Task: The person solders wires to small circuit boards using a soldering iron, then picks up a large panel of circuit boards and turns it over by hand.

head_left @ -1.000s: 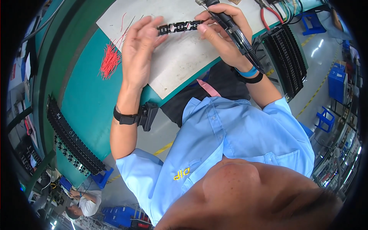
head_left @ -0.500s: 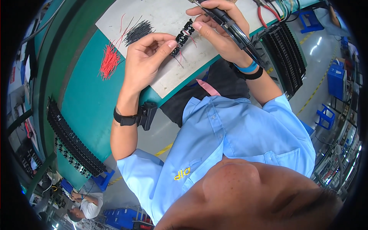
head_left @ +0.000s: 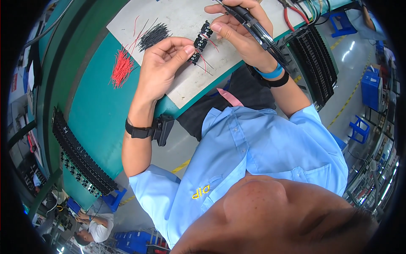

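Note:
A short strip of black parts, with thin red wires and one dark wire sticking out of it, is held tilted above the white sheet. My left hand pinches its lower end between thumb and fingers. Beside the upper end is my right hand, its thumb tip close to the strip; I cannot tell if they touch. That hand is closed around a black pen-shaped tool, apparently a soldering iron, lying across its fingers. The tool's tip lies near the picture's top edge.
Dark wires and red wires lie in piles to the left. Red-handled pliers are at the upper right. Rows of black parts stand at right and lower left. A co-worker is at the lower left.
A dark wire now shows at the strip's lower end, beside the red ones. My right hand and the tool have shifted slightly up and left; my left hand has barely moved.

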A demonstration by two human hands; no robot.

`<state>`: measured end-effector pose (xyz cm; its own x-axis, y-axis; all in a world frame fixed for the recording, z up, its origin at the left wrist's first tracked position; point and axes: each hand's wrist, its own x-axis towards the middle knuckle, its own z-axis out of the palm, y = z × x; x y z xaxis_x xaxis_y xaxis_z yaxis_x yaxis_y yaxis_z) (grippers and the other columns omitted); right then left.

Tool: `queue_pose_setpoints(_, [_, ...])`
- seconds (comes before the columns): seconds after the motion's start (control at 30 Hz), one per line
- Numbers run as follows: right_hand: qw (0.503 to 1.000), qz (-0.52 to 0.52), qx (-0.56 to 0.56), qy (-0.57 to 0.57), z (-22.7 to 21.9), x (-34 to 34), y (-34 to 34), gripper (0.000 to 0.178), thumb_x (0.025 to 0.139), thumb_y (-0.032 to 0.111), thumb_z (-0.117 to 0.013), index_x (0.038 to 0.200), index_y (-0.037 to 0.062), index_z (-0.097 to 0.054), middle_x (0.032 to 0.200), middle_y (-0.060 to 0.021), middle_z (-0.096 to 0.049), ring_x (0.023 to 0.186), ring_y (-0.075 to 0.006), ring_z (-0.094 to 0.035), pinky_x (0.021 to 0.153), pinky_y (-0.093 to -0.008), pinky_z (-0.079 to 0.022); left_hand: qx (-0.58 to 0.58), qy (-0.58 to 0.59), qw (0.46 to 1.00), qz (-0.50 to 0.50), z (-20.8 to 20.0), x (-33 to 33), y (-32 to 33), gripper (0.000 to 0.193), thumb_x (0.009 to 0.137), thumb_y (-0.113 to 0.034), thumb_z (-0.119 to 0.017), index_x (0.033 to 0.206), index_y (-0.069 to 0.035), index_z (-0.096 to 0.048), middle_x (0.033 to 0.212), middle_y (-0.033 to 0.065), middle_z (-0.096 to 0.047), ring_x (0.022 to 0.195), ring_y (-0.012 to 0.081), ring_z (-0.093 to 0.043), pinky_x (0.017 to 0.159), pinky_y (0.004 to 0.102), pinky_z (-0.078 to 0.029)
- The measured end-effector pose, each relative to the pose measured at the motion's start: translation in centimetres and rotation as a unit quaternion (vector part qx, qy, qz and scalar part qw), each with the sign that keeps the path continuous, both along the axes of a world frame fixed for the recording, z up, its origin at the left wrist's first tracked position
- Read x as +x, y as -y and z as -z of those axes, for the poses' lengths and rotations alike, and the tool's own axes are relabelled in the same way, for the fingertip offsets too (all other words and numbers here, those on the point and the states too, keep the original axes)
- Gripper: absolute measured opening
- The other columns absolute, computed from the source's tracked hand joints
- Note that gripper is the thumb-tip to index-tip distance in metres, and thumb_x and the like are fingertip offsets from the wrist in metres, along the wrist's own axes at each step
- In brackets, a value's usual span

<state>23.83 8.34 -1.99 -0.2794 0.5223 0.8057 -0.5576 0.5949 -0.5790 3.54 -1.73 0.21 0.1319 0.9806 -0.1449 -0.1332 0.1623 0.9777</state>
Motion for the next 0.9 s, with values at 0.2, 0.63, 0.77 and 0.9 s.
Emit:
queue_pose_setpoints(0.2, [0.946, 0.058, -0.304, 0.093, -1.7, 0.8, 3.0, 0.048, 0.090, -0.010, -0.070, 0.130, 0.0002, -0.046, 0.125, -0.0225, -0.066, 0.094, -0.0143, -0.071, 0.080, -0.0256, -0.059, 0.004, -0.011, 1.000, -0.004, 0.2, -0.1, 0.1, 0.020, 0.100, -0.009, -0.069, 0.115, 0.004, -0.068, 0.103, 0.0051, -0.072, 0.094, 0.0088, -0.067, 0.086, 0.0230, -0.055])
queue_pose_setpoints(0.63, [0.969, 0.173, -0.062, 0.164, 0.8, 1.4, 3.5, 0.052, 0.092, -0.007, -0.071, 0.135, 0.0044, -0.045, 0.130, -0.0280, -0.065, 0.094, -0.0157, -0.068, 0.085, -0.0301, -0.057, 0.011, 0.036, 0.995, -0.097, 0.5, 0.3, -0.2, 0.018, 0.099, -0.011, -0.071, 0.113, -0.001, -0.069, 0.101, 0.0017, -0.072, 0.091, 0.0050, -0.065, 0.075, 0.0189, -0.049])
queue_pose_setpoints(0.77, [0.967, 0.178, -0.055, 0.172, 0.5, 1.7, 3.4, 0.052, 0.092, -0.007, -0.071, 0.135, 0.0048, -0.044, 0.129, -0.0282, -0.065, 0.094, -0.0163, -0.069, 0.084, -0.0298, -0.057, 0.015, 0.039, 0.995, -0.093, 0.5, 0.4, -0.2, 0.018, 0.099, -0.012, -0.071, 0.113, -0.001, -0.068, 0.101, 0.0017, -0.072, 0.090, 0.0050, -0.064, 0.075, 0.0191, -0.048])
queue_pose_setpoints(0.9, [0.971, 0.162, -0.069, 0.162, 0.4, 1.3, 3.8, 0.055, 0.090, -0.009, -0.072, 0.136, 0.0045, -0.043, 0.132, -0.0293, -0.063, 0.095, -0.0186, -0.072, 0.083, -0.0302, -0.060, 0.023, 0.037, 0.995, -0.089, 0.5, 0.5, -0.2, 0.017, 0.099, -0.011, -0.070, 0.113, -0.001, -0.068, 0.101, 0.0018, -0.072, 0.091, 0.0052, -0.064, 0.075, 0.0190, -0.048])
